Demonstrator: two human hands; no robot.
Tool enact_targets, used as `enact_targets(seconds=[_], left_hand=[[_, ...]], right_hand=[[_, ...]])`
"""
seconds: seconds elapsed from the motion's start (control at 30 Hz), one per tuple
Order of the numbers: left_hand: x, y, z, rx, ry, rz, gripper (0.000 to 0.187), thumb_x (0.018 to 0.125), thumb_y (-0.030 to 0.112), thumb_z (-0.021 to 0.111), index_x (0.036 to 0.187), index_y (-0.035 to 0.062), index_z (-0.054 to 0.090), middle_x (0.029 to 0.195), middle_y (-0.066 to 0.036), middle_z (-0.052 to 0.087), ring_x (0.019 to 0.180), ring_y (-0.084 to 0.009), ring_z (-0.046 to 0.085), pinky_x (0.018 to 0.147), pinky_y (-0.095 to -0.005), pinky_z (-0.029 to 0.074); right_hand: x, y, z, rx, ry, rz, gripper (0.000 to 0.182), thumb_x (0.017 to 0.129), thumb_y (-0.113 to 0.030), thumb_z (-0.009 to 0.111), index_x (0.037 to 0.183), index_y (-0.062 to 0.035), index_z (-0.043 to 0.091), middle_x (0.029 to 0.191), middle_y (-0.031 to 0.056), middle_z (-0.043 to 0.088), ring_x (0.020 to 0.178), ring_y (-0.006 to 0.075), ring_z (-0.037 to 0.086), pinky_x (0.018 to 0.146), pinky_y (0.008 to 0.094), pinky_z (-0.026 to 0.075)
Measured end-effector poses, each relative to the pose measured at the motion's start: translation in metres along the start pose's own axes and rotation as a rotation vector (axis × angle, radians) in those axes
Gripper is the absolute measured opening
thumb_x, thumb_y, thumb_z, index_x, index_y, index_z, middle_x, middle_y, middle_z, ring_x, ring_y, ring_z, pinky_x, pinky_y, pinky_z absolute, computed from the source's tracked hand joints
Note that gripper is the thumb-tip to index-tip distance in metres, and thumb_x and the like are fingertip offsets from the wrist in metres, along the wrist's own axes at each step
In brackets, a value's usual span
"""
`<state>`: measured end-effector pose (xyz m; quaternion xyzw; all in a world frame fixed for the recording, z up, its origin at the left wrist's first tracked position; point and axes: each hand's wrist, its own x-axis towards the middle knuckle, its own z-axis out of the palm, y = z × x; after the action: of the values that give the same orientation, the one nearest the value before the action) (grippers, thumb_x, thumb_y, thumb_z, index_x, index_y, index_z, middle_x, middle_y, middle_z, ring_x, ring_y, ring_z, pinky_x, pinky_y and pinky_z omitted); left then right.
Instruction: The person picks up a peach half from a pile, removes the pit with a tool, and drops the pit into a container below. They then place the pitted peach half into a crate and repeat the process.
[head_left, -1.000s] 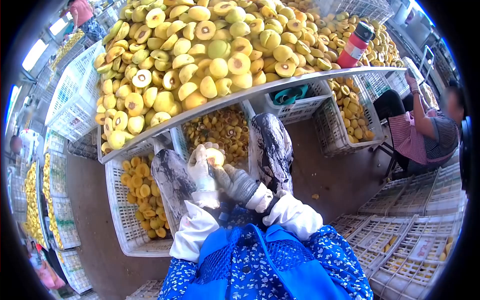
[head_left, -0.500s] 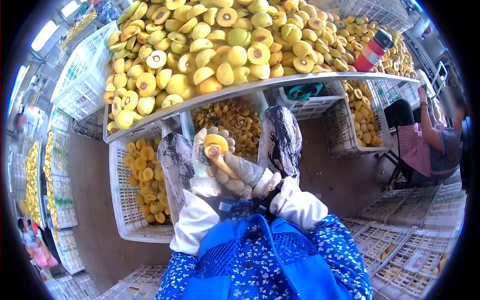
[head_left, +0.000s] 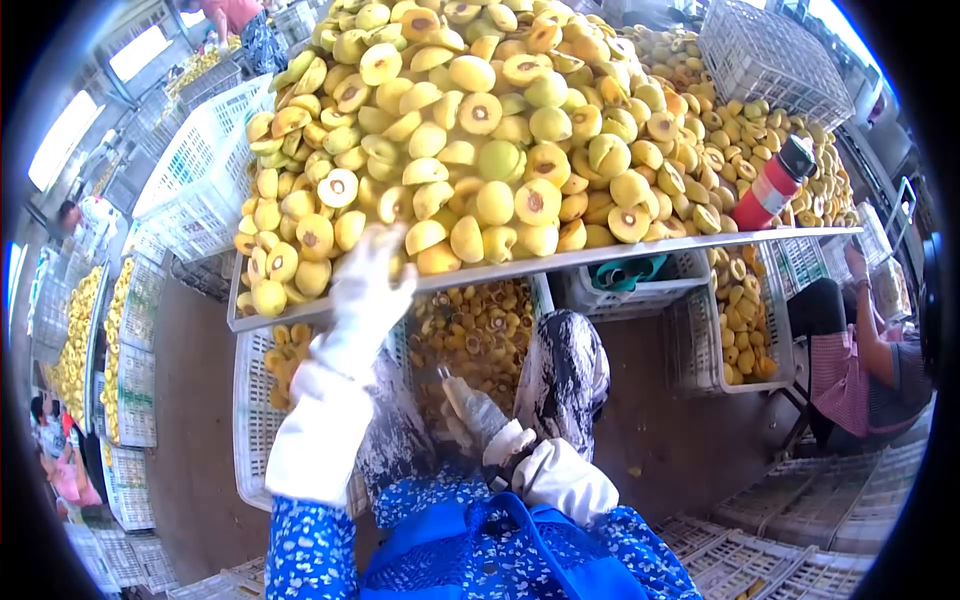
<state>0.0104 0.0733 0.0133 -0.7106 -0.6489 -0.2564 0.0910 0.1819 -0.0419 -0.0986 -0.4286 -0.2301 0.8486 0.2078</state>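
Two gloved hands working. Left hand (head_left: 368, 285) reaching up to tray rim (head_left: 560, 262), fingers spread, palm open, gripping nothing, touching halved peaches (head_left: 470, 150) at heap edge. Right hand (head_left: 472, 412) sitting low over lap, fist closing around small knife (head_left: 444, 378), blade pointing up. Crate of pitted halves (head_left: 478, 335) lying just beyond right hand. Red bottle (head_left: 776, 184) standing far right.

Brown bare floor (head_left: 195, 400) underfoot. White plastic crates (head_left: 780, 560) stacked and spread around, some empty, some with yellow fruit. Long metal table (head_left: 640, 255) overhead-front. Bright daylight through windows (head_left: 70, 130) far left. Seated person in striped top (head_left: 850, 370) at right edge.
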Motion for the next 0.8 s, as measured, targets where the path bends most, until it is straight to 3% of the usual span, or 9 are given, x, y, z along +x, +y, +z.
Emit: enact_targets(seconds=[0.1, 0.27, 0.37, 0.4, 0.43, 0.53, 0.63, 0.7, 0.8], left_hand=[[0.040, 0.012, 0.040, -0.051, -0.347, -0.081, 0.046, 0.080, 0.030, 0.060, 0.123, 0.0182, 0.049, 0.120, -0.013, 0.054, 0.100, -0.0316, 0.059, 0.083, -0.0379, 0.050], [0.031, -0.019, 0.058, -0.685, 0.146, -0.200, 0.034, 0.076, 0.011, 0.067, 0.107, 0.0075, 0.054, 0.098, -0.008, 0.062, 0.097, -0.0249, 0.061, 0.086, -0.0317, 0.046], [0.003, -0.012, 0.009, -1.546, 0.208, -0.599, 0.022, 0.082, 0.015, 0.064, 0.098, 0.0064, 0.053, 0.083, -0.011, 0.062, 0.065, -0.0220, 0.065, 0.054, -0.0269, 0.052], [-0.009, -0.010, 0.006, -1.575, 0.258, -0.623, 0.027, 0.087, 0.030, 0.061, 0.099, 0.0072, 0.052, 0.078, -0.012, 0.062, 0.051, -0.0200, 0.062, 0.040, -0.0244, 0.047], [-0.027, -0.017, -0.003, -1.613, 0.065, -0.708, 0.037, 0.093, 0.042, 0.046, 0.107, 0.0081, 0.049, 0.078, -0.009, 0.063, 0.062, -0.0194, 0.064, 0.046, -0.0242, 0.047], [-0.070, -0.017, 0.001, -1.947, 0.002, -0.575, 0.043, 0.092, 0.045, 0.047, 0.111, 0.0067, 0.052, 0.082, -0.010, 0.065, 0.070, -0.0215, 0.065, 0.060, -0.0275, 0.051], [-0.106, -0.005, -0.012, -0.711, 0.158, -0.294, 0.031, 0.088, 0.027, 0.054, 0.107, 0.0028, 0.054, 0.086, -0.013, 0.066, 0.076, -0.0257, 0.065, 0.068, -0.0318, 0.051], [-0.110, 0.008, -0.024, -0.447, 0.179, -0.173, 0.030, 0.082, 0.015, 0.060, 0.107, 0.0004, 0.055, 0.092, -0.012, 0.065, 0.080, -0.0239, 0.065, 0.072, -0.0321, 0.051], [-0.102, 0.043, -0.062, -0.818, -0.089, -0.372, 0.035, 0.076, 0.000, 0.061, 0.110, -0.0048, 0.052, 0.103, -0.014, 0.062, 0.088, -0.0171, 0.062, 0.077, -0.0285, 0.051]], right_hand=[[-0.006, -0.009, -0.003, 0.006, 0.042, 0.038, 0.045, 0.084, -0.059, 0.052, 0.075, -0.0146, 0.052, 0.046, -0.0006, 0.043, 0.031, 0.0121, 0.036, 0.029, 0.0274, 0.026], [-0.010, -0.010, -0.004, 0.080, -0.046, -0.069, 0.032, 0.089, -0.043, 0.055, 0.085, -0.0121, 0.060, 0.058, -0.0019, 0.050, 0.042, 0.0091, 0.045, 0.035, 0.0253, 0.034], [-0.012, -0.007, 0.003, -0.006, 0.071, -0.319, 0.019, 0.093, -0.025, 0.054, 0.092, -0.0080, 0.062, 0.069, -0.0016, 0.056, 0.060, 0.0062, 0.050, 0.049, 0.0222, 0.039], [-0.010, -0.006, 0.008, -0.040, 0.102, -0.399, 0.016, 0.094, -0.019, 0.053, 0.094, -0.0066, 0.063, 0.072, -0.0015, 0.058, 0.065, 0.0053, 0.052, 0.054, 0.0212, 0.040], [-0.005, -0.002, 0.013, -0.175, 0.179, -0.602, 0.028, 0.095, -0.033, 0.049, 0.085, -0.0105, 0.062, 0.063, -0.0050, 0.052, 0.052, 0.0047, 0.044, 0.047, 0.0207, 0.035], [-0.024, -0.019, 0.022, -0.627, 0.224, -0.814, 0.026, 0.096, -0.024, 0.047, 0.088, -0.0043, 0.061, 0.063, 0.0027, 0.054, 0.055, 0.0141, 0.051, 0.051, 0.0278, 0.041], [-0.039, -0.030, 0.039, -0.720, 0.273, -0.932, 0.021, 0.093, -0.023, 0.052, 0.087, -0.0029, 0.056, 0.070, 0.0219, 0.059, 0.062, 0.0360, 0.058, 0.054, 0.0413, 0.043], [-0.024, -0.023, 0.033, -0.918, 0.366, -0.981, 0.029, 0.093, -0.032, 0.048, 0.088, -0.0044, 0.055, 0.070, 0.0227, 0.060, 0.067, 0.0411, 0.059, 0.055, 0.0463, 0.044], [-0.015, -0.018, 0.029, -1.177, 0.422, -0.910, 0.034, 0.093, -0.038, 0.043, 0.101, -0.0069, 0.054, 0.075, 0.0222, 0.059, 0.068, 0.0403, 0.060, 0.057, 0.0493, 0.046]])
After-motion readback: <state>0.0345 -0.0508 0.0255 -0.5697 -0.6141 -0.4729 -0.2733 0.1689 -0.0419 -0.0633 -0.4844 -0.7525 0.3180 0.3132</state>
